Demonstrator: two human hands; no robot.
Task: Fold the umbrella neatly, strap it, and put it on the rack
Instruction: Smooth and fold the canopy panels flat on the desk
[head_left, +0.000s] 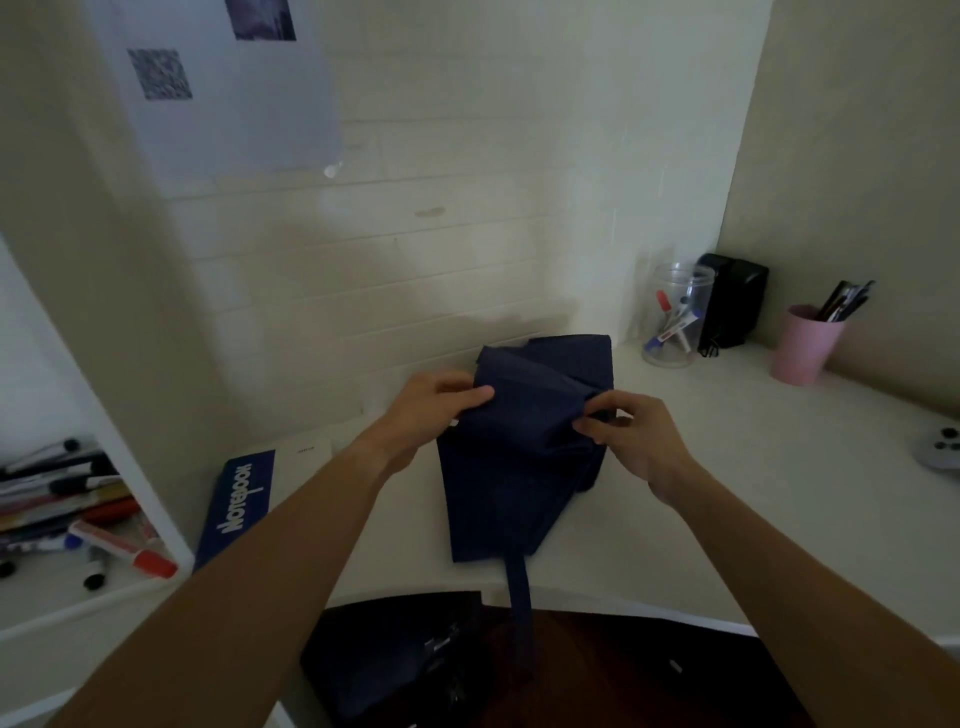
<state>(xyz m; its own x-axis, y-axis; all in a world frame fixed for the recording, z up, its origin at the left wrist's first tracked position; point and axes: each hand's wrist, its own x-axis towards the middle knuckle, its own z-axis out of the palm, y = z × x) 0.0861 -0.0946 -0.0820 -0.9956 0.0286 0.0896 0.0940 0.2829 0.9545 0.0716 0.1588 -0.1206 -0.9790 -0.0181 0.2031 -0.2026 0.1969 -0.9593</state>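
The dark navy fabric umbrella (524, 452) lies partly gathered on the white worktop (727, 467), its strap (519, 597) trailing over the near edge. The left hand (426, 415) and right hand (639, 436) each pinch a canopy fold with curled fingers (478, 395). Recommended: lay pleats flat in one direction, tension even, before strapping.

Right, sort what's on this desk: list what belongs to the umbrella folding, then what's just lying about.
Part of the job:
- navy umbrella, canopy being folded on the desk
- its strap, hanging loose over the desk edge
- left hand and right hand, both pinching the fabric

Just lying about:
- blue notebook
- clear jar of markers
- pink cup of pens
- black box
- markers on the side shelf
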